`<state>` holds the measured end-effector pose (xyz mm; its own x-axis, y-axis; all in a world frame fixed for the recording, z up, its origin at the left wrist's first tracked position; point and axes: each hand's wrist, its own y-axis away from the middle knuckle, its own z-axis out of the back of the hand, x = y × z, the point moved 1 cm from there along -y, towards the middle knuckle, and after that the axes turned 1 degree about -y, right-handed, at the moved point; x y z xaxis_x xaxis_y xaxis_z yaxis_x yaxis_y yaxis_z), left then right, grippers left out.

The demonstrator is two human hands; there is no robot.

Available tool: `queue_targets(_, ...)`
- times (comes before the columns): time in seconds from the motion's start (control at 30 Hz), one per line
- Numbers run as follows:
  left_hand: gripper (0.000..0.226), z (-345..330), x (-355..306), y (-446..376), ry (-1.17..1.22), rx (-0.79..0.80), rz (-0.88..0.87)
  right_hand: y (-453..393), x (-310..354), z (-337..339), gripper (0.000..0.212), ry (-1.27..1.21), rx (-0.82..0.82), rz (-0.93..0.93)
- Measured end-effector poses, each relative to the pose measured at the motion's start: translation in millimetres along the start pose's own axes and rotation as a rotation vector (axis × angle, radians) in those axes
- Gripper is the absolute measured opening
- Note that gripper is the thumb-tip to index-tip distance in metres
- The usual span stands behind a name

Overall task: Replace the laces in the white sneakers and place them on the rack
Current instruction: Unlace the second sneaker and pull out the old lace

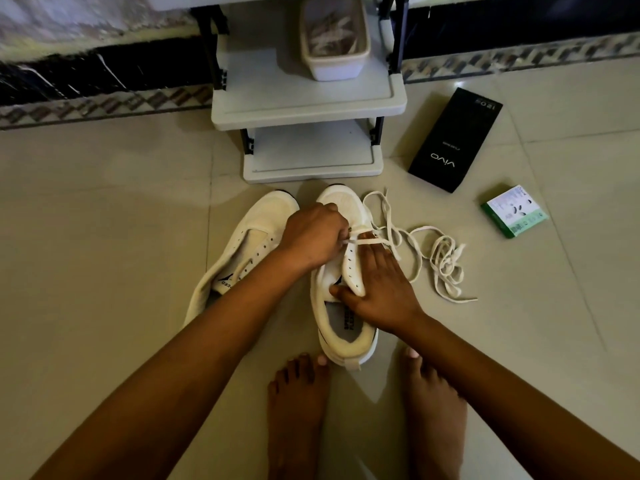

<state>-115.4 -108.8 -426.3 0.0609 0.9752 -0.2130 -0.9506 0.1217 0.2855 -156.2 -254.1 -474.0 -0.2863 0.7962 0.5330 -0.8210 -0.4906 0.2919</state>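
Floor: pale tiles [104, 220] ran up to a dark patterned border along the far wall.
Rack: a light grey shelf unit [308, 109] stood at the far edge of the floor, against that border; a small white tub [334, 64] sat on its upper visible shelf, contents too blurred to tell.
Left shoe: a white sneaker [249, 244] lay on the tiles just in front of the rack, its eyelets bare.
Right shoe: the second white sneaker [341, 327] sat beside the first, heel toward two bare feet [298, 410].
Lace: a white shoelace [440, 258] crossed the lowest eyelets of the right shoe and trailed in loose loops over the tiles to its right.
Left hand: the left hand [313, 237] was curled over the shoe's front, fingertips pinching the lace end at an eyelet.
Right hand: the right hand [377, 289] lay with fingers spread and flat on the shoe's eyelet flap, thumb against its inner edge, pressing it down.
Boxes: a black phone box [455, 140] lay right of the rack; a small green-and-white box [514, 211] lay nearer the right edge.
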Motion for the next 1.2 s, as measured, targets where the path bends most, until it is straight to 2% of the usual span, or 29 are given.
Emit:
queue_targets(0.03,0.012,1.5,1.8,1.1,0.101,0.021,-0.012,-0.3,-0.7,0.3,0.107,0.010,0.019,-0.003)
queue_targets(0.07,0.010,5.1,3.0,4.1,0.326,0.051,-0.001,-0.1,-1.5,-0.3,0.108,0.014,0.027,0.003)
queue_targets(0.13,0.003,26.8,-0.9,13.5,0.991,0.111,0.093,-0.1,-3.6,-0.7,0.110,-0.028,0.015,0.027)
queue_targets(0.2,0.009,46.5,1.2,15.4,1.455,-0.026,0.233,0.1,-6.2,1.6,0.107,-0.116,0.011,0.035)
queue_targets(0.23,0.009,51.5,5.2,12.9,1.538,-0.121,0.295,1.0,-7.3,3.7,0.104,-0.153,0.019,0.042)
queue_targets(0.27,0.017,54.3,9.4,10.7,1.505,-0.178,0.338,1.8,-8.1,5.3,0.102,-0.187,0.022,0.053)
queue_targets(0.33,0.040,50.7,18.5,11.1,1.252,-0.140,0.347,1.9,-8.7,9.7,0.094,-0.286,-0.004,0.060)
queue_targets(0.43,0.064,31.7,35.4,21.3,0.972,0.121,0.246,-7.3,-13.2,20.1,0.059,-0.489,-0.162,0.030)
queue_targets(0.5,0.072,23.4,43.1,32.8,0.970,0.283,0.174,-17.8,-18.7,24.5,0.040,-0.437,-0.255,0.040)
queue_targets(0.57,0.081,16.7,46.0,40.9,0.949,0.374,0.159,-28.5,-22.1,23.9,0.031,-0.342,-0.278,0.009)
queue_targets(0.67,0.088,6.7,38.6,44.0,0.802,0.375,0.140,-39.7,-19.8,24.5,0.021,-0.250,-0.290,-0.064)
queue_targets(0.8,0.094,0.7,27.8,39.0,0.578,0.322,0.125,-44.9,-17.1,31.8,0.012,-0.114,-0.285,-0.033)
queue_targets(0.87,0.094,-3.0,21.7,38.3,0.508,0.313,0.111,-44.6,-12.0,39.8,0.010,-0.133,-0.324,-0.007)
queue_targets(1.0,0.095,-11.3,10.2,41.0,0.467,0.241,0.100,-44.3,21.5,73.2,0.009,-0.446,-0.446,0.024)
queue_targets(1.13,0.095,-14.1,9.6,42.5,0.462,0.232,0.103,-38.5,54.2,112.8,0.019,-1.189,-0.308,0.078)
queue_targets(1.2,0.096,-15.4,10.4,42.4,0.466,0.249,0.109,-37.6,55.4,121.2,0.021,-1.382,-0.186,0.018)
